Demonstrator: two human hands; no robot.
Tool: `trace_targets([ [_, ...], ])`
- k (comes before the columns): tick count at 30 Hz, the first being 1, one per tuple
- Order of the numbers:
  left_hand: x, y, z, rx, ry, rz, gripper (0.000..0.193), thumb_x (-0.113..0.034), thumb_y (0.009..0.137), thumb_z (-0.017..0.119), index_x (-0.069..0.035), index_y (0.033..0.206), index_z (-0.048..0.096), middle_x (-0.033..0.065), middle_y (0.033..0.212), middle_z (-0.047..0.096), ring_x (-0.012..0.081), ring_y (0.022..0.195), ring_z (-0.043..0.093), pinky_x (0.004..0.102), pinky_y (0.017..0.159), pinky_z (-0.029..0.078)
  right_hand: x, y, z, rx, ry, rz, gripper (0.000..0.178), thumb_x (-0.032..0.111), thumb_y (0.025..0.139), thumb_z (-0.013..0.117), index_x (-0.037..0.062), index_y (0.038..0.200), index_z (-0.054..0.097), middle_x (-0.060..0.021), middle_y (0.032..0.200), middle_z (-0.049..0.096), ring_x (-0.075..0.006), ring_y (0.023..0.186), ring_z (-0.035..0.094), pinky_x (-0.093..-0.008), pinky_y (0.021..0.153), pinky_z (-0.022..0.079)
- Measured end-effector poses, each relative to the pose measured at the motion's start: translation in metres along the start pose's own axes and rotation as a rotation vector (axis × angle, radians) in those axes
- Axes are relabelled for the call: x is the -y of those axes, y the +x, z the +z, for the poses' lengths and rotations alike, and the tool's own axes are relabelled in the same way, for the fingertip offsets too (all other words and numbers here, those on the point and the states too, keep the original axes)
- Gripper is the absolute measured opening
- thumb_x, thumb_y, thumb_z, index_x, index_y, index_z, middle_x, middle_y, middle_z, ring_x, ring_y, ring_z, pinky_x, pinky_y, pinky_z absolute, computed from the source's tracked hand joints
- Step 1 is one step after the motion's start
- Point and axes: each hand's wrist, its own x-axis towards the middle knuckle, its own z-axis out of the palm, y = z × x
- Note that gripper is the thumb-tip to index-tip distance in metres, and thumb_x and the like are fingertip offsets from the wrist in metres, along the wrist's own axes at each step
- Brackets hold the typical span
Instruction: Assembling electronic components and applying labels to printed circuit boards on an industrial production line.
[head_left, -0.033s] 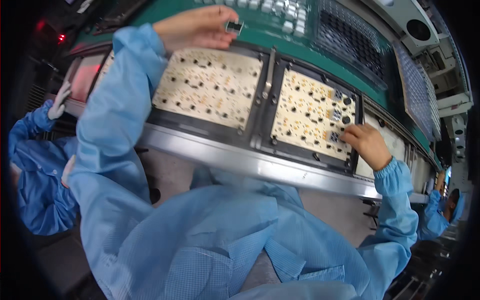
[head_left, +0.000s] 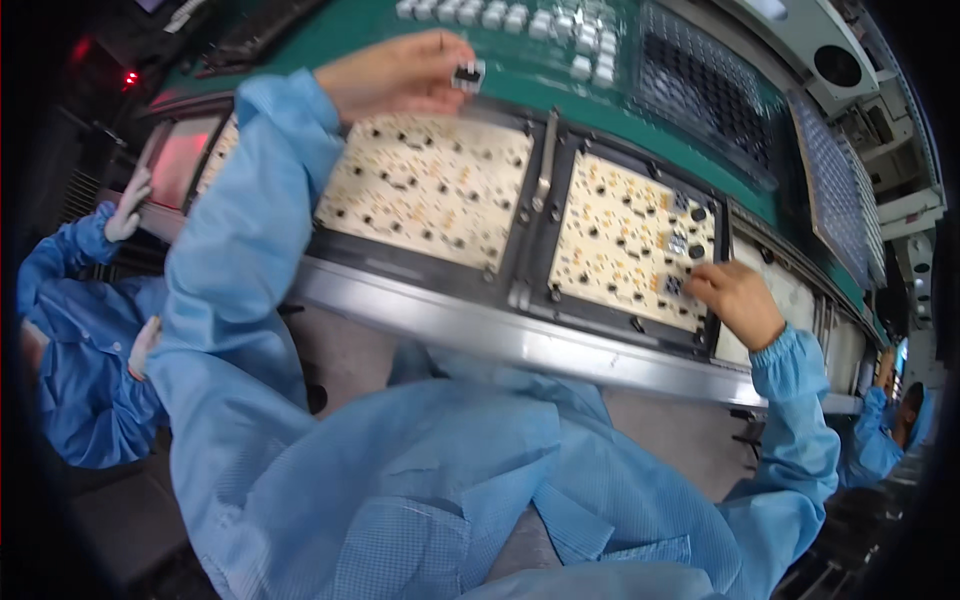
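My left hand [head_left: 405, 78] is raised over the far edge of the left cream circuit board [head_left: 420, 190]. Between its fingers is a small square black-and-white component [head_left: 467, 77]. My right hand [head_left: 738, 303] is at the right edge of the right circuit board [head_left: 615, 240], fingers bent and drawn together. Its fingertips come down beside the nearest dark square part [head_left: 673, 286]; whatever they pinch is hidden. Farther along the same edge are another square part [head_left: 677, 242] and a black round part [head_left: 698, 252]. Both boards lie flat in a black frame [head_left: 535, 220].
A clear tray of white pieces [head_left: 540, 22] and a tray of dark pieces [head_left: 705, 100] rest on the green mat [head_left: 530, 105]. A metal rail [head_left: 440, 325] runs along the near side. A co-worker's gloved hand [head_left: 128, 207] is at left; another person [head_left: 875, 430] works at far right.
The whole view has shifted slightly, so the boards appear a little lower and to the right. Both hands keep about the same places over the boards, the left one still with its component.
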Motion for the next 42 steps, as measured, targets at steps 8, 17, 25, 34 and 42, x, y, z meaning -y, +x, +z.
trace_targets([
  [8,0.043,-0.001,0.019,-0.065,0.24,0.153,0.045,-0.004,0.086,0.057,-0.004,0.128,0.042,0.0059,0.097,0.057,0.0112,0.093,0.057,0.0237,0.084,0.048,0.003,-0.007,0.016,-0.037,0.157,0.14,0.015,0.005,0.068,0.064,0.0067,0.083,0.062,-0.0055,0.087,0.06,-0.0245,0.074,0.061,-0.0329,0.064,0.051],
  [17,0.043,-0.006,0.027,-0.086,0.345,0.2,0.038,-0.005,0.081,0.064,-0.003,0.117,0.053,0.0049,0.096,0.053,0.0109,0.09,0.051,0.023,0.082,0.044,0.01,-0.003,0.012,-0.071,0.268,0.314,0.02,0.008,0.066,0.071,0.0057,0.085,0.063,-0.0079,0.082,0.06,-0.0279,0.071,0.06,-0.0351,0.064,0.049],
  [25,0.057,-0.04,0.048,-0.345,0.63,0.515,0.036,-0.002,0.078,0.064,-0.006,0.112,0.054,0.0069,0.097,0.059,0.0166,0.088,0.057,0.0275,0.081,0.048,0.035,0.0,0.014,-0.134,0.275,0.429,0.021,0.007,0.066,0.07,0.0052,0.086,0.063,-0.011,0.078,0.059,-0.0296,0.07,0.058,-0.0375,0.062,0.047],
  [34,0.049,-0.064,0.016,-0.495,0.918,0.696,0.041,0.007,0.069,0.065,0.0,0.109,0.057,0.0145,0.105,0.06,0.0272,0.095,0.06,0.033,0.08,0.049,0.058,0.003,0.033,-0.564,0.413,0.523,0.024,0.008,0.063,0.067,0.004,0.086,0.061,-0.0112,0.083,0.059,-0.0307,0.072,0.053,-0.0369,0.066,0.04],
  [42,0.053,-0.058,-0.015,-0.42,0.895,0.747,0.04,0.005,0.066,0.064,-0.001,0.105,0.06,0.014,0.105,0.062,0.0278,0.09,0.06,0.0356,0.076,0.049,0.032,-0.045,0.092,-1.023,0.595,1.293,0.037,0.017,0.095,0.041,0.001,0.129,0.044,-0.0059,0.131,0.047,-0.0144,0.101,0.05,-0.0232,0.08,0.038],
])
